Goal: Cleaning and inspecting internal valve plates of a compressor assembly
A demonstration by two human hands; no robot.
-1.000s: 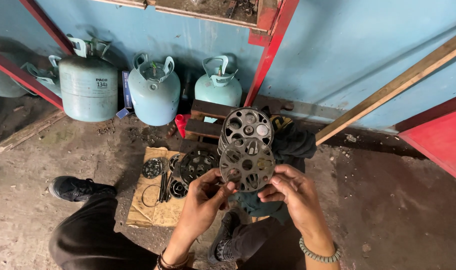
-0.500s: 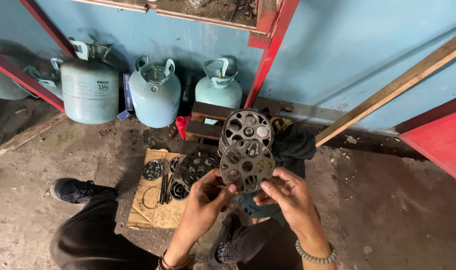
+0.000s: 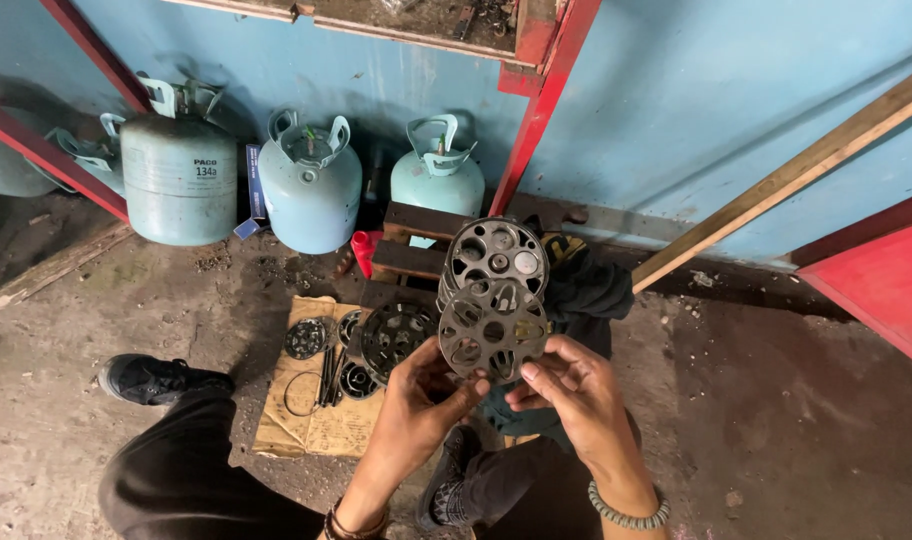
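Three pale blue metal gas cylinders are standing against the blue wall behind a stained cardboard sheet on the floor. Your left hand and right hand are gripping a round perforated grey metal plate by its lower edge, fingers clenched, before a matching metal cylinder block.

Both hands' fingers pinch a perforated metal disc above cardboard.

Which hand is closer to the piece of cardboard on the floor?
Left. The left hand hovers just beside the cardboard's right edge, holding the round metal plate. The right hand is farther away, on the plate's other side.
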